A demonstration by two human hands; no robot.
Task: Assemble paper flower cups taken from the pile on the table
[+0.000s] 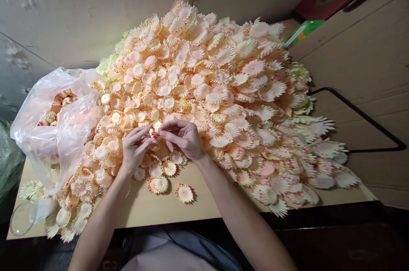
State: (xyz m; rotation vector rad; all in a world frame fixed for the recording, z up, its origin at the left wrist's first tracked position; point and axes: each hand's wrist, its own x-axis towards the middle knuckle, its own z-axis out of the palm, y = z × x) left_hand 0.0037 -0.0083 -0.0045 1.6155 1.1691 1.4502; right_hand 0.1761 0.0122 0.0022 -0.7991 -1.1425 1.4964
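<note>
Between my two hands is a small, curled flower piece (154, 129), pale yellow with red edges. The fingers of my left hand (136, 145) pinch it from the left. On its other side my right hand (184, 136) is closed, with thumb and forefinger at the piece. A large heap of cream-pink artificial flower petal layers (198, 79) rises just beyond my hands. Nearer to me, a single flower layer (185, 194) with red-tipped petals lies flat on the table, and several others lie close to my wrists.
A clear plastic bag (76, 122) with rolled flower pieces (64, 100) inside stands at the left. A transparent round cup (23, 218) lies by the table's (150, 211) front left corner. Cardboard (367, 70) and a bent black rod (370, 119) border the heap at right.
</note>
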